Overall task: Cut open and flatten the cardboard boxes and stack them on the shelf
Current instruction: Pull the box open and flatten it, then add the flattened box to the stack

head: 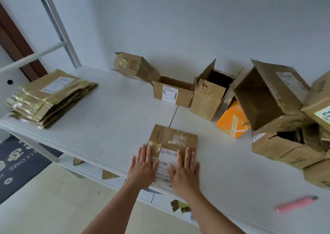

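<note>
**Pressing a Cut Box Flat at the Near Edge**

Pressing down with both palms, the person holds a flattened box [172,144] against the white surface [110,108] at its near edge. The left hand [142,169] and right hand [185,171] lie side by side on it with fingers straight and spread, gripping nothing. The spread palms probably serve to crush the creases so the cardboard stays flat and does not spring open.

One stack of flattened boxes [48,98] sits at the left end of the surface, near the white shelf frame [53,19]; that is probably where this piece belongs next.

Along the far edge and toward the right end, about eight brown boxes keep their shape: a taped box [134,65] lying on its side, a labelled open box [171,92], a tall open box [209,98], a large tilted box [264,94], and roughly four more crowded at the right end, partly cropped. One orange box [230,121] leans among them.

One pink cutter [296,204] rests apart near the right near corner, set down so both hands are free. A few cardboard scraps lie below the near edge.
</note>
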The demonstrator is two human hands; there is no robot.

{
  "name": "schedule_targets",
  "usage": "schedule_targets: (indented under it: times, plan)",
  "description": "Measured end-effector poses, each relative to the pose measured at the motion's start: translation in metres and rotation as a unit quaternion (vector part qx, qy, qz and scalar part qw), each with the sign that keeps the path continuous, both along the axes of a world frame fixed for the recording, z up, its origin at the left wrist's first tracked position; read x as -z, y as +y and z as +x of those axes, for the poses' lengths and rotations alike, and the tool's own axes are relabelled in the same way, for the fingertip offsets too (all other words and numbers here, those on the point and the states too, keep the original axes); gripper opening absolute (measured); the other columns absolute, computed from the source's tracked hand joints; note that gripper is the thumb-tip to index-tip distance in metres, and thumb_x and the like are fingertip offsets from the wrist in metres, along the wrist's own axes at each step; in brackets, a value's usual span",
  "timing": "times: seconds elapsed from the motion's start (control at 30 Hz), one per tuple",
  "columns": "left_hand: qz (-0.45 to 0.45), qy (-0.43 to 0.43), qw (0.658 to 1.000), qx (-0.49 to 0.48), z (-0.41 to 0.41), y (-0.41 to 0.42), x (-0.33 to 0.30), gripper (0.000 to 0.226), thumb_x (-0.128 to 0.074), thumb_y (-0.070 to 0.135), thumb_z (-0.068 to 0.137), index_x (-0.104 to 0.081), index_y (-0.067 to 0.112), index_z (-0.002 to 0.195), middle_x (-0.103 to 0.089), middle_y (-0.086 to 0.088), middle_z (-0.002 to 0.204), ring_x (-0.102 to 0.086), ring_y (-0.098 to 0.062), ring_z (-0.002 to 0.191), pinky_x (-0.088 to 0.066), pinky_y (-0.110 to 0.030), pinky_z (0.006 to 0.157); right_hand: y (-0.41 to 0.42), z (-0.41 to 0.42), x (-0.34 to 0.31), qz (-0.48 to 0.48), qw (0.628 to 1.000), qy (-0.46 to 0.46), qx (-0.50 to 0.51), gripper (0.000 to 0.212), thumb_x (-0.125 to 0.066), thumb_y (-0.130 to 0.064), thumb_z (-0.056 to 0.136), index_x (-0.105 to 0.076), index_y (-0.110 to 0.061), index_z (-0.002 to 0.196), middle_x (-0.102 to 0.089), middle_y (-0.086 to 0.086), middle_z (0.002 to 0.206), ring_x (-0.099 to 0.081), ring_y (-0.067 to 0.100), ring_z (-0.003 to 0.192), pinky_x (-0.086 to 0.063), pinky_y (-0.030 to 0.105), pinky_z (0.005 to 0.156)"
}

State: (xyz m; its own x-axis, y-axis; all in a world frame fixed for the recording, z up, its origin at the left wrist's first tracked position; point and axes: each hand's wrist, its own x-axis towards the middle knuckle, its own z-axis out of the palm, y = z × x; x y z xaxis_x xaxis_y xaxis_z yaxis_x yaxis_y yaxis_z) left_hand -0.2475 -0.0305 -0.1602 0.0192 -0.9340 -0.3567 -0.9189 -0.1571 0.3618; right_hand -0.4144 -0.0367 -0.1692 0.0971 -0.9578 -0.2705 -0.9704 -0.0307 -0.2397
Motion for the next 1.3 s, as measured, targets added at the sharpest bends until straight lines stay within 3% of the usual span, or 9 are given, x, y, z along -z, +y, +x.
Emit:
schedule_targets:
  times: [0.17,0.33,0.43,0.57,0.7,0.87,0.97,1.13,1.3]
  plan:
    - [0.013,0.021,0.999,-0.043,-0.001,0.003,-0.005,0.077,-0.015,0.057,0.101,0.025,0.014,0.151,0.028,-0.013,0.159,0.024,-0.026,0.147,0.011,-0.041,0.119,0.009,-0.024,-0.012,0.008,0.996,-0.084,-0.038,0.069,-0.018,-0.057,0.102,0.022,-0.031,0.152,0.041,0.001,0.153,0.034,0.019,0.143,0.010,0.047,0.119]
    - [0.002,0.009,0.999,-0.051,-0.001,0.007,0.006,0.081,-0.013,0.059,0.100,0.023,0.009,0.151,0.022,-0.012,0.161,0.021,-0.025,0.149,0.009,-0.041,0.120,0.026,-0.035,0.001,0.028,0.997,-0.012,-0.071,0.066,0.001,-0.066,0.094,0.035,-0.038,0.142,0.047,0.001,0.150,0.037,0.021,0.141,0.016,0.044,0.118]
    - [-0.028,0.068,0.988,-0.136,-0.012,0.006,-0.010,0.076,-0.041,0.044,0.101,-0.003,0.006,0.155,-0.015,-0.015,0.159,-0.014,-0.031,0.147,-0.016,-0.044,0.120,0.021,-0.037,-0.005,0.070,0.994,-0.041,-0.072,0.066,-0.009,-0.062,0.099,0.024,-0.037,0.150,0.046,-0.002,0.149,0.037,0.019,0.142,0.016,0.045,0.117]
    - [-0.011,0.194,0.917,-0.349,-0.024,0.020,-0.033,0.038,-0.058,0.023,0.092,-0.050,0.007,0.125,-0.059,-0.011,0.117,-0.055,-0.028,0.108,-0.049,-0.044,0.097,0.036,-0.047,-0.005,0.038,0.989,-0.104,-0.094,0.061,-0.023,-0.047,0.105,0.012,-0.035,0.154,0.041,-0.005,0.151,0.029,0.020,0.146,0.010,0.041,0.120]
    - [0.044,0.318,0.856,-0.406,-0.027,0.058,-0.044,0.020,-0.053,0.023,0.098,-0.049,0.017,0.117,-0.058,-0.011,0.110,-0.064,-0.028,0.095,-0.057,-0.048,0.086,0.050,-0.059,-0.017,0.095,0.956,-0.271,-0.054,0.051,-0.035,-0.024,0.107,-0.018,-0.030,0.155,0.015,-0.008,0.163,0.013,0.013,0.150,-0.001,0.032,0.121]
    - [0.036,0.461,0.762,-0.454,-0.002,0.085,-0.072,0.021,-0.054,0.015,0.100,-0.043,0.032,0.107,-0.073,-0.006,0.088,-0.074,-0.024,0.075,-0.060,-0.041,0.061,0.050,-0.041,-0.054,0.078,0.885,-0.446,0.113,0.058,-0.052,-0.017,0.101,-0.025,-0.025,0.152,-0.024,-0.005,0.154,-0.030,0.008,0.141,-0.029,0.033,0.117]
    - [0.009,0.534,0.729,-0.427,0.038,0.094,-0.092,0.014,-0.056,0.016,0.099,-0.055,0.029,0.104,-0.076,-0.008,0.083,-0.075,-0.030,0.076,-0.058,-0.039,0.055,0.050,-0.001,-0.077,0.140,0.845,-0.502,0.120,0.045,-0.049,-0.038,0.101,-0.024,-0.047,0.137,-0.046,-0.028,0.121,-0.049,-0.017,0.099,-0.045,0.019,0.082]
    - [-0.037,0.564,0.716,-0.410,0.133,0.103,-0.126,0.021,-0.062,0.020,0.096,-0.054,0.038,0.103,-0.076,-0.007,0.085,-0.075,-0.030,0.078,-0.058,-0.038,0.055,0.044,0.092,-0.111,0.154,0.828,-0.533,0.081,0.050,-0.058,-0.041,0.096,-0.028,-0.060,0.130,-0.055,-0.038,0.109,-0.059,-0.011,0.093,-0.047,0.021,0.071]
    - [-0.091,0.538,0.729,-0.413,0.253,0.113,-0.148,0.033,-0.070,0.034,0.089,-0.059,0.017,0.116,-0.076,-0.011,0.091,-0.074,-0.030,0.081,-0.061,-0.047,0.073,0.040,0.231,-0.128,0.031,0.847,-0.519,0.112,0.054,-0.063,-0.015,0.095,-0.042,-0.029,0.143,-0.062,-0.007,0.125,-0.061,0.010,0.102,-0.051,0.033,0.090]
